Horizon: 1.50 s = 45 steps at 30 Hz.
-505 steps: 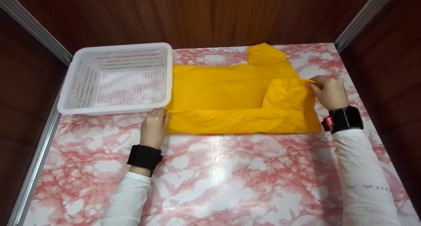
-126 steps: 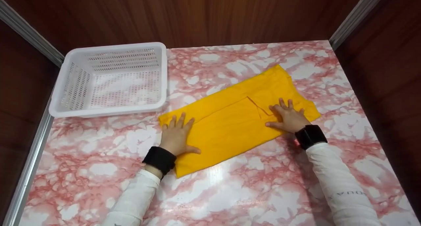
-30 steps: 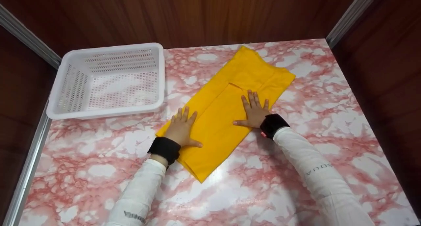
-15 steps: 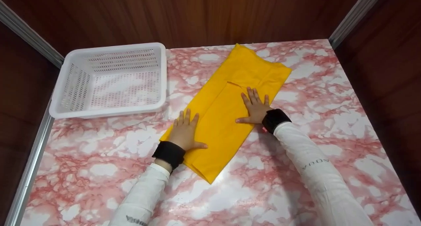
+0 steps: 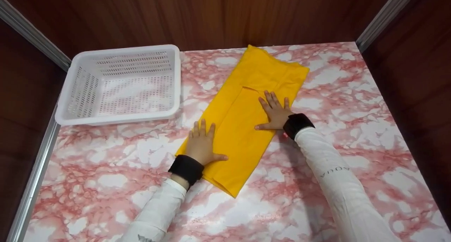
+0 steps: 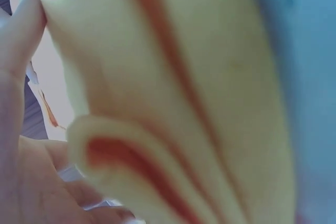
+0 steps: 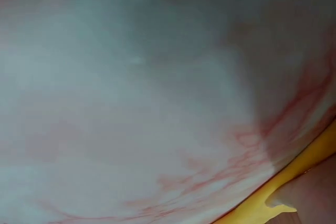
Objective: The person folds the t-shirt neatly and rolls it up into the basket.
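A yellow shirt (image 5: 239, 136), folded into a long strip, lies slanted on the table, its far end to the right of its near end. My left hand (image 5: 201, 147) rests on its near left part, fingers spread and thumb out. Farther up, on its right edge, my right hand (image 5: 277, 116) lies flat with straight, spread fingers. In the blurred left wrist view, the left hand (image 6: 47, 182) shows beside pale folds close to the lens. The right wrist view catches part of the right hand (image 7: 315, 198) over a yellow edge of the shirt (image 7: 257, 205).
At the back left stands a white plastic basket (image 5: 177, 83) with slotted walls, nothing visible inside. The red-and-white marbled table (image 5: 352, 129) is bounded by dark wood panels (image 5: 225, 20) at the back and both sides, with metal strips at the corners.
Since the oldest frame the shirt has been folded narrower and both hands have released their pinches. In the last second it has turned further: far end leftward, near end rightward, under flat hands.
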Each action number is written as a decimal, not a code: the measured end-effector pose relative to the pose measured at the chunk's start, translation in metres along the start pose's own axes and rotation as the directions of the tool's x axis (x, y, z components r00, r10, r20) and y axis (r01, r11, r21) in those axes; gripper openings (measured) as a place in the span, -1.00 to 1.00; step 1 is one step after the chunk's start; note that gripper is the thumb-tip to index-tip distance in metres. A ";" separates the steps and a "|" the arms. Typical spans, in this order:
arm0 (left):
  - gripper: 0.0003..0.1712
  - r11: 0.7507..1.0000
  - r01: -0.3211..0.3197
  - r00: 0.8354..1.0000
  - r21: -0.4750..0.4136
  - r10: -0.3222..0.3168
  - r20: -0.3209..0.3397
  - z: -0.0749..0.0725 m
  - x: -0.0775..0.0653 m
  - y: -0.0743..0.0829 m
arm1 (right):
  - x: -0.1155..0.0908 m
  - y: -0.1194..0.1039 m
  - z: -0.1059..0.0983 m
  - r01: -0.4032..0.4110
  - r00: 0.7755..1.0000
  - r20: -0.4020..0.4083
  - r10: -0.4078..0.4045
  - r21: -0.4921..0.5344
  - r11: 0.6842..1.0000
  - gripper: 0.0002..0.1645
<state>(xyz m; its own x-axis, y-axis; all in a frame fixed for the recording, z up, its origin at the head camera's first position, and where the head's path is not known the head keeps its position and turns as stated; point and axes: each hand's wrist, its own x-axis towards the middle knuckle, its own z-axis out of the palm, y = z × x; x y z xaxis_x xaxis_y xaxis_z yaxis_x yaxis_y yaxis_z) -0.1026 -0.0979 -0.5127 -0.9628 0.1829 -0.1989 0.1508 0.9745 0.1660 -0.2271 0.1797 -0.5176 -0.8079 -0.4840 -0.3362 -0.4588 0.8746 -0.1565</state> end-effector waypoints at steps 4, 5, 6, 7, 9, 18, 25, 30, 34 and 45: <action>0.37 1.000 0.005 1.000 0.005 -0.005 -0.020 0.002 -0.003 0.006 | -0.005 -0.001 -0.009 0.010 1.000 0.012 -0.010 0.004 1.000 0.31; 0.36 1.000 0.015 1.000 0.016 -0.015 -0.018 -0.001 -0.004 0.008 | -0.005 -0.001 -0.011 0.012 1.000 0.012 -0.012 0.007 1.000 0.30; 0.36 1.000 0.016 0.999 0.016 -0.016 -0.028 -0.001 -0.005 0.010 | -0.005 0.001 -0.011 0.015 1.000 0.009 -0.015 0.008 1.000 0.30; 0.36 1.000 0.019 0.999 0.015 -0.018 -0.033 -0.001 -0.006 0.011 | -0.005 0.002 -0.011 0.018 1.000 0.004 -0.018 0.012 1.000 0.31; 0.36 0.999 0.029 0.999 0.020 -0.028 -0.038 -0.001 -0.007 0.014 | -0.004 0.004 -0.011 0.027 1.000 -0.010 -0.027 0.018 0.999 0.31; 0.38 0.997 0.057 0.997 0.049 -0.054 -0.052 0.003 -0.008 0.021 | 0.001 0.011 -0.011 0.040 0.999 -0.009 -0.040 0.002 0.999 0.34; 0.38 0.996 0.086 0.995 0.035 -0.084 -0.053 0.003 -0.011 0.022 | 0.001 0.001 -0.017 0.046 0.999 0.017 -0.045 -0.054 0.997 0.33; 0.39 0.993 0.091 0.996 0.073 -0.091 -0.009 -0.003 -0.009 0.023 | -0.009 -0.006 -0.014 0.038 0.999 -0.010 -0.038 0.022 0.999 0.23; 0.40 0.985 0.071 0.995 0.157 -0.081 0.056 -0.017 -0.006 0.022 | -0.022 -0.019 -0.006 0.032 0.997 -0.069 -0.024 0.124 0.992 0.09; 0.41 0.970 -0.242 0.965 -0.038 0.245 0.095 -0.041 0.055 0.022 | -0.031 -0.079 0.009 -0.218 0.960 -0.098 0.262 0.321 0.921 0.38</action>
<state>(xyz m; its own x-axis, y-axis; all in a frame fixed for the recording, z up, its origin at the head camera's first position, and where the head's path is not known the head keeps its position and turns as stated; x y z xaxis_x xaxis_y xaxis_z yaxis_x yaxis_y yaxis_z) -0.1617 -0.0719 -0.4801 -0.8708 0.4272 -0.2434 0.3708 0.8957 0.2454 -0.1624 0.1255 -0.5029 -0.9320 -0.2384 -0.2728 -0.1275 0.9206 -0.3690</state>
